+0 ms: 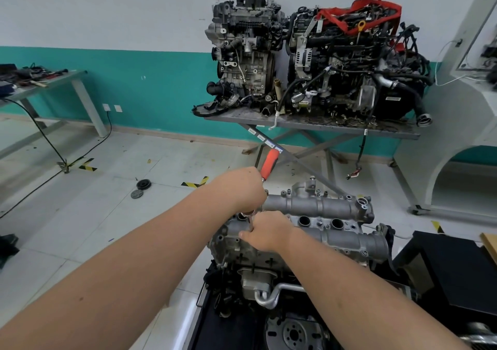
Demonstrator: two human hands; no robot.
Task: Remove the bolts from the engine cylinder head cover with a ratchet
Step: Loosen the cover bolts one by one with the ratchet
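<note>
Grey floor tiles lay behind the silver cylinder head cover [317, 207] at lower centre, where the left hand [242, 188] gripped the orange-handled ratchet [269, 163] and the right hand [265, 231] pinched its hidden socket end.

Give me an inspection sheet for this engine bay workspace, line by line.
Surface: tiled floor, hazard tape marks.
Job's things: cylinder head cover on near engine; ratchet, orange handle angled up.
Clutter: two round discs on floor.
Grippers: left hand grips the ratchet; right hand curled at the ratchet head.
Cables: black cable from left bench across floor.
Surroundings: two engines on steel table; teal-banded wall.
</note>
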